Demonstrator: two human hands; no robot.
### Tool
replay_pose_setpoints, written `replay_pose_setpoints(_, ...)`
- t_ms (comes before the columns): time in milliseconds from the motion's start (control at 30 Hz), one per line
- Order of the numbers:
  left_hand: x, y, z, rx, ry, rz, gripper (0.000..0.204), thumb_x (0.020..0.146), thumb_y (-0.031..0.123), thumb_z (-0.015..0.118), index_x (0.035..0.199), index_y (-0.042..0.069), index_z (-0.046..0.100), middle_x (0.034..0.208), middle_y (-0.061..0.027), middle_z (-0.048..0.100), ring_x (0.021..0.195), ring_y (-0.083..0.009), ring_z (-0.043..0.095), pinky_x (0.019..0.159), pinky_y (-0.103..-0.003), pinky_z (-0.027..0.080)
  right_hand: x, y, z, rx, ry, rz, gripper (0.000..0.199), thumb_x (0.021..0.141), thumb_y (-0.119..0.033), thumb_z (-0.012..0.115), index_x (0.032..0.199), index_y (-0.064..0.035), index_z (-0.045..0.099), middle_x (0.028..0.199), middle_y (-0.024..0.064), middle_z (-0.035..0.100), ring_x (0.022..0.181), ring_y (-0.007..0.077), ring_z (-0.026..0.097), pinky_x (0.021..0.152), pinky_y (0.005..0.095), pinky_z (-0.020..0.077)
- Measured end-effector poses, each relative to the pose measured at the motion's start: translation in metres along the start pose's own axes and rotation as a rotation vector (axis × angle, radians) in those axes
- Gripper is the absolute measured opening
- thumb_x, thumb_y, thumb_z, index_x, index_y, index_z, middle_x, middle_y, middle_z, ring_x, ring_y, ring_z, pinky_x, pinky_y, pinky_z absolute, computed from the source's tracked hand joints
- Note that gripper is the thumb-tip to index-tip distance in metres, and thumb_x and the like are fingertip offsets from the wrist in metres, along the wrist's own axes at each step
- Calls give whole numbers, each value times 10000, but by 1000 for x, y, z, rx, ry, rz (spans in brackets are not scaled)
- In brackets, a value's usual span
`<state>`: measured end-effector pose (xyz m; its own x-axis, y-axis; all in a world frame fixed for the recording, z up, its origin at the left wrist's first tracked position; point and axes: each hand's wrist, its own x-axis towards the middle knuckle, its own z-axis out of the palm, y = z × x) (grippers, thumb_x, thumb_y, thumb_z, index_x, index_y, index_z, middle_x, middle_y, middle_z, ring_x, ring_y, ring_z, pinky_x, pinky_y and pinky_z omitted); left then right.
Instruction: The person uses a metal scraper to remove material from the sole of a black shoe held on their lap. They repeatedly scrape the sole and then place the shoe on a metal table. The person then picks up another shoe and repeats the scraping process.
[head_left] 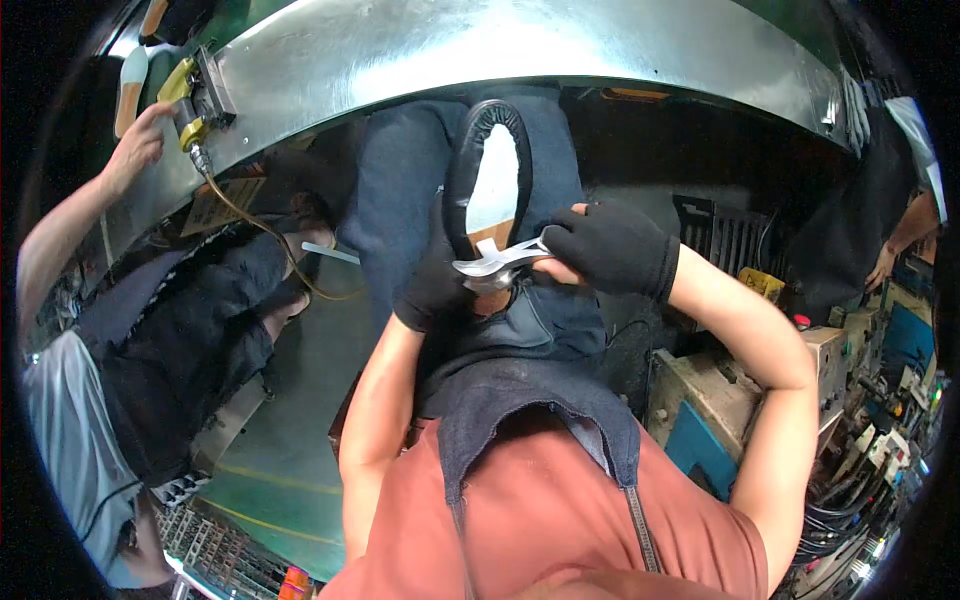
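A black shoe upper (460,190), bottom side up with a white and tan insole (495,180) showing, rests on my lap over dark blue cloth. My left hand (437,278), in a black fingerless glove, is closed around its heel end; its fingers are partly hidden. In my right hand (612,250), gloved the same way, the handles of silver metal pincers (512,258) are gripped. Their head lies across the heel end, close to my left hand. A small white tab (488,247) stands up by the insole's tan part; whether the jaws pinch anything I cannot tell.
A metal bench (400,60) curves across the far side. At the left, a co-worker's hand (143,137) holds a yellow-green hose-fed tool (182,85), near another insole-covered shoe (131,85). Machinery (715,385) with cables stands at the right, near another person's hand (882,265).
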<state>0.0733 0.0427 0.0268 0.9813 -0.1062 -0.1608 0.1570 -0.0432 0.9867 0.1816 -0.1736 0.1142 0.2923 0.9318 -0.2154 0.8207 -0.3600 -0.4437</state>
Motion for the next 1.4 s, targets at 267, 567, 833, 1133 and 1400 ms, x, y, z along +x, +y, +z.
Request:
replay_pose_setpoints(267,15,-29,20,-261,288,-154,419,939,173,554,1296,-30,469,1253,-161,536,1136,-236,537,961,-326,434,-51,-3,21,537,90,399,330,938,-338,541,850,-37,645,724,201,609,644,348,599,601,414,462)
replay_pose_setpoints(567,5,50,-1,237,-75,-296,660,738,258,805,1259,15,480,1151,-124,591,1059,-220,574,917,-349,462,-3,-15,-19,278,137,75,278,901,-320,579,857,-46,598,744,177,595,624,360,595,592,406,484)
replay_pose_setpoints(833,-5,38,12,-332,220,-136,626,779,77,731,1325,25,427,1201,-104,569,1067,-212,570,881,-355,483,-83,-82,128,1227,369,970,518,1003,-482,341,801,-52,547,590,37,534,563,136,534,562,319,448)
replay_pose_setpoints(1133,240,151,-50,-167,-46,318,322,946,171,523,1234,27,530,1160,-83,602,1068,-216,577,931,-347,472,-32,-33,121,1389,486,1137,540,990,-496,373,753,-41,541,562,47,557,517,124,559,511,278,432)
replay_pose_setpoints(1400,324,162,-136,1142,296,781,583,721,283,769,1178,6,537,1096,-190,590,1051,-395,546,947,-442,427,8,42,93,1379,399,1047,576,987,-501,367,757,-13,570,522,71,558,470,143,568,458,290,452)
